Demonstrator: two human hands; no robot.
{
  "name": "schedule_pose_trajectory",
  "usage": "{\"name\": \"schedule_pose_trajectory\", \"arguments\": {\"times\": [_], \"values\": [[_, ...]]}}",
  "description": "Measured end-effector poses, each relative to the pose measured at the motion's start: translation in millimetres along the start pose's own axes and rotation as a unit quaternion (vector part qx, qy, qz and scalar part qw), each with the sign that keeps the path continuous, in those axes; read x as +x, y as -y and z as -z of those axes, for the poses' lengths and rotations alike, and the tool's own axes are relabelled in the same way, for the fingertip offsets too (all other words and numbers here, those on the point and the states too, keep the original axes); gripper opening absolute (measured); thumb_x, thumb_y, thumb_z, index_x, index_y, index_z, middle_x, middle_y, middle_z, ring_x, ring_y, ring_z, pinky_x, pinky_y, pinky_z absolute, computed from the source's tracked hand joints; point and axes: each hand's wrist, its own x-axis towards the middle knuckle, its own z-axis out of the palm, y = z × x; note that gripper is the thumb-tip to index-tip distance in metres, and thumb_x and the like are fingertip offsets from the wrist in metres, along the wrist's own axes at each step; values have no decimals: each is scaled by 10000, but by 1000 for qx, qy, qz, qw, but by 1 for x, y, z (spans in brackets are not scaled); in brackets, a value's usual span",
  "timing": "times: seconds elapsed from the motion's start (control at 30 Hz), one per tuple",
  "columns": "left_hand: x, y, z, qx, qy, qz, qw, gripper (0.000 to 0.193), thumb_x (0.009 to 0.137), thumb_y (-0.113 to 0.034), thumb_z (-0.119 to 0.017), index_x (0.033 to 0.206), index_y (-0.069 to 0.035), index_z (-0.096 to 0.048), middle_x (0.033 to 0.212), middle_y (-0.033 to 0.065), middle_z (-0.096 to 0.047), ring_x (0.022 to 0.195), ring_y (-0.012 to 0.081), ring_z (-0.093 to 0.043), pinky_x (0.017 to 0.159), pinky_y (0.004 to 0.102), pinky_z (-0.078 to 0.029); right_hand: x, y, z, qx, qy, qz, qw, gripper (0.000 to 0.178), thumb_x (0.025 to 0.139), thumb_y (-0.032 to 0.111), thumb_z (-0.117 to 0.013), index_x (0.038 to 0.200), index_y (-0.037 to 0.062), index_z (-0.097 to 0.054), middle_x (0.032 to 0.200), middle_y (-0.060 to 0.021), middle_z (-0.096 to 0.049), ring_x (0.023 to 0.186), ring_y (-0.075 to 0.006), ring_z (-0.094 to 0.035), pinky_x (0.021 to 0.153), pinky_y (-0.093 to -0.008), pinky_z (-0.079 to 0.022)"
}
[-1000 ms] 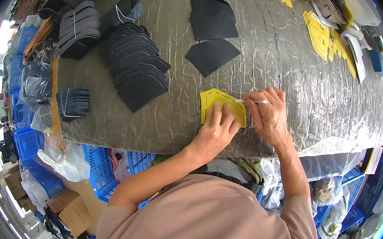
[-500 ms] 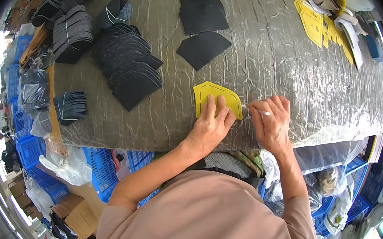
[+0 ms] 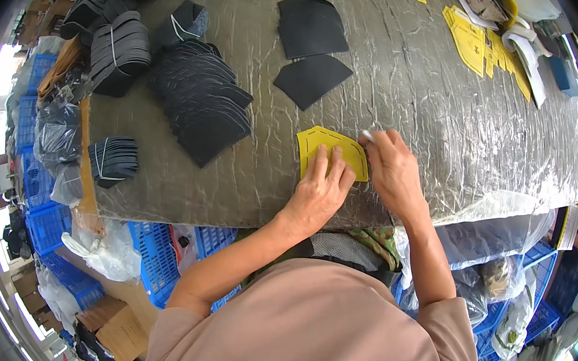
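A yellow pattern template (image 3: 313, 140) with dashed slots along its edges lies on the table near me. Pressing it down from above is my left hand (image 3: 317, 196), its fingers stretched out over the lower part. Whether a piece lies under the template is hidden. My right hand (image 3: 395, 173) is closed around a slim white pen (image 3: 367, 137) at the template's right edge; the pen's tip is hidden by the fingers. Beyond the template lie two dark cut pieces, a larger one (image 3: 312, 28) and a smaller one (image 3: 312, 80) nearly touching it.
To the left, a fanned pile of dark pieces (image 3: 201, 103) spreads over the plastic-covered table (image 3: 452, 121). Tied bundles (image 3: 119, 54) stand at the far left, a smaller one (image 3: 113, 158) nearer. More yellow templates (image 3: 465, 40) lie at the far right. Blue crates (image 3: 152, 257) sit below the table's front edge.
My right hand has swung up and left with the pen, from beside the template's right edge toward its upper right corner. The left hand stays on the template. The view has shifted slightly.
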Motion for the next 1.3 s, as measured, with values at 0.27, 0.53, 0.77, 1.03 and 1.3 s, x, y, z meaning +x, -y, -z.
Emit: {"name": "schedule_pose_trajectory", "arguments": {"times": [0.27, 0.53, 0.77, 1.03, 1.3], "values": [[-18, 1, -11, -211, -79, 90, 970, 249, 884, -55, -634, 1095, 15, -521, 1376, 264, -517, 1338, 438, -480, 1109, 498, -436, 13, -5, -18, 8, -26, 1, 1000, 159, 888, 118, -686, 1015, 37, -634, 936, -143, -635, 824, -340, -688, 746, -431, -544], [-3, 43, 6, -330, -149, 212, 908, 450, 796, 66, -596, 1223, -6, -475, 1355, 224, -524, 1238, 422, -499, 1063, 514, -374, 25, -70, 25, 593, -43, -168, 786, 120, 1018, 182, -620, 1055, 69, -632, 729, 71, -474, 580, -39, -344, 505, -224, -289], [17, 45, -1, -211, -70, 211, 952, 556, 743, 106, -605, 1262, -29, -461, 1218, 168, -512, 1196, 357, -490, 996, 517, -360, 30, -104, 22, 839, 45, -59, 539, 290, 1025, 252, -599, 1211, 35, -549, 893, -24, -507, 682, -107, -400, 518, -234, -339], [-44, 98, 9, -438, -277, 386, 763, 461, 752, 100, -470, 1195, -30, -484, 926, 87, -478, 843, 206, -497, 809, 337, -459, 23, -118, 29, 808, 37, -62, 584, 323, 1039, 254, -577, 1243, 7, -533, 910, -47, -506, 685, -111, -399, 503, -236, -350], [-32, 153, 18, -189, -203, 261, 925, 608, 827, 47, -618, 1407, 15, -439, 1332, 236, -531, 1263, 413, -505, 1107, 459, -380, 26, -105, 32, 757, 12, -74, 649, 281, 1025, 184, -586, 1219, -18, -568, 891, -57, -547, 693, -115, -457, 491, -223, -376]]}}
